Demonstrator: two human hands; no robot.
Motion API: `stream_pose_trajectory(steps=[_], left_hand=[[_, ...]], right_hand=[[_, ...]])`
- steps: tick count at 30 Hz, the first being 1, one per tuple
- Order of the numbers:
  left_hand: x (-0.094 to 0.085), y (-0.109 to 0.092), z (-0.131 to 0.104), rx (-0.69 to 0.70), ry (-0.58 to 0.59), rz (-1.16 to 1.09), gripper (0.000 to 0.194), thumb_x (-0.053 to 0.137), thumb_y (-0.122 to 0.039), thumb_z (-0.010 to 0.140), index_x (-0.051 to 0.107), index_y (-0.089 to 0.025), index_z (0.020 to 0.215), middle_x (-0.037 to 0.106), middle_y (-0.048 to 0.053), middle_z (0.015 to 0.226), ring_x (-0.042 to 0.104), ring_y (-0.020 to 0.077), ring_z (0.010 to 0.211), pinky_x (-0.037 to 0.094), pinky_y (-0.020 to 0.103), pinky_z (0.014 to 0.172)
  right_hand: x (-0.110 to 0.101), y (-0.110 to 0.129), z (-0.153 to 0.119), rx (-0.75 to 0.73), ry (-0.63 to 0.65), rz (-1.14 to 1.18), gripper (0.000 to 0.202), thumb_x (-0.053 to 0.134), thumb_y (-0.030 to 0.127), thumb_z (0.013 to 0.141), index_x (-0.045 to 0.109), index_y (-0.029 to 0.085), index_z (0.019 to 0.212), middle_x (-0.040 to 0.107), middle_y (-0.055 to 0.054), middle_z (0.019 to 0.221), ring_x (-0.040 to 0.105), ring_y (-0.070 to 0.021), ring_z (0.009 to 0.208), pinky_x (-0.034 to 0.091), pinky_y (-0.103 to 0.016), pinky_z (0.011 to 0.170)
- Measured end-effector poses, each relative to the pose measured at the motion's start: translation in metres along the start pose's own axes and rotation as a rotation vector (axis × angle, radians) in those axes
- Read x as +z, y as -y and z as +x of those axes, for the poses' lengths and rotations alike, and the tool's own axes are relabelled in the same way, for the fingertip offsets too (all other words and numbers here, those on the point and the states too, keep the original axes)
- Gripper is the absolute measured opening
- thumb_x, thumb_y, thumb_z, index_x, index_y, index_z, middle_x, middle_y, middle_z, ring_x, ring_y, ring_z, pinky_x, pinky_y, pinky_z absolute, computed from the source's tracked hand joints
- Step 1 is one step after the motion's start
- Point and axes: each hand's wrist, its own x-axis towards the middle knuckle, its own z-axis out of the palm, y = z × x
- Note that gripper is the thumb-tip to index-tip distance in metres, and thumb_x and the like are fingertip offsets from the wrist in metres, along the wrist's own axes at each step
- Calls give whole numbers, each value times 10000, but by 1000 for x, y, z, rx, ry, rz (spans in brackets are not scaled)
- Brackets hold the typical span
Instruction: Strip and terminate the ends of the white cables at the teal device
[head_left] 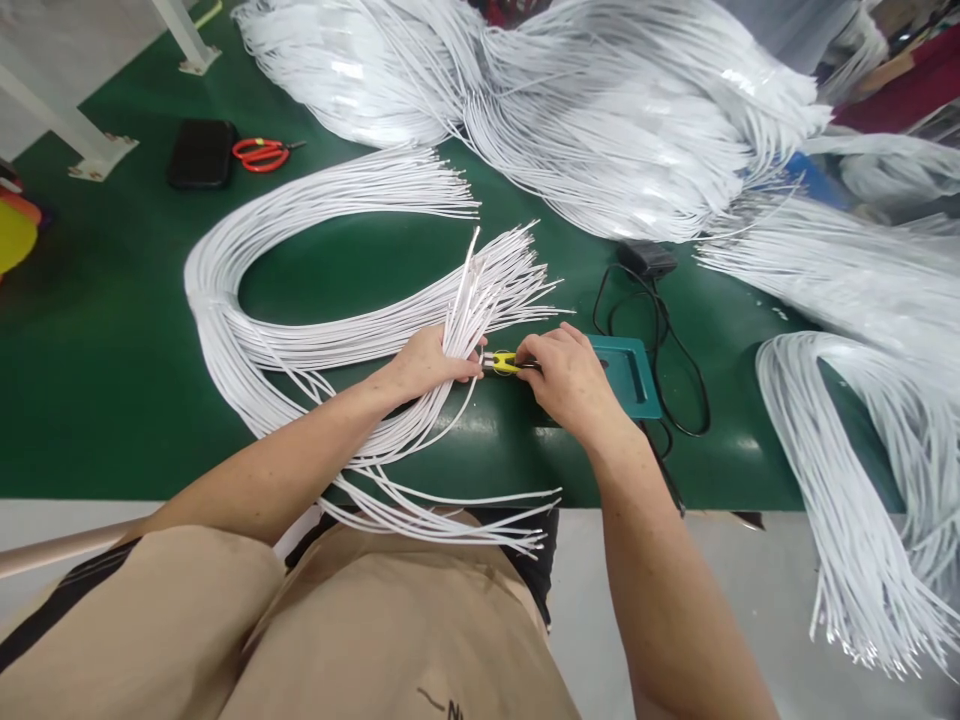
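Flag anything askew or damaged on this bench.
Some stray white wires fan away below the left hand and poke past the front edge of the green table, over the lap. Another bundle at right droops past that edge. No clear damage visible.

Wire bundle on table, left of tray

Wiring workshop: large bundles of thin white cable spreading over long green-topped workbench, red-handled scissors lying nearby, red-clothed person showing beyond.
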Motion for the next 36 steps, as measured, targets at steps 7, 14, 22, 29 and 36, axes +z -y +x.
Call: stream_pose_trajectory(steps=[7,14,22,29,36], left_hand=[[1,1,2,-35,-24,201,407,745,-258,596,696,-175,992,724,-2,752,666,177,672,507,318,761],[1,3,2,-46,7,163,400,759,-281,593,700,-160,969,725,9,767,660,167,646,522,312,730],[-10,-5,-1,-12,-22,195,384,758,-287,610,706,-173,973,715,23,854,660,189,773,497,334,816],[-8,1,-2,59,62,-167,501,805,-248,598,639,-146,1059,704,47,923,646,160,800,494,291,785],[-3,-3,-8,-19,34,-235,395,767,-390,683,695,-135,976,697,57,929,615,135,782,489,255,726]], right_hand=[[1,5,0,54,-26,-57,168,495,125,850,652,182,860,654,-79,770,548,-234,816,416,-394,906],[8,-2,-17,225,-240,-163,273,465,255,921,620,146,1118,624,-153,1246,456,-313,1255,153,-605,1121],[12,4,-24,329,-361,-148,350,403,263,953,564,122,1231,543,-183,1345,424,-322,1293,237,-567,1094],[25,84,-37,-298,-130,18,235,433,157,909,646,179,813,669,-87,851,558,-245,880,443,-387,763],[28,106,-51,-110,137,298,212,559,292,841,632,248,647,626,-32,587,493,-183,520,348,-331,498]])
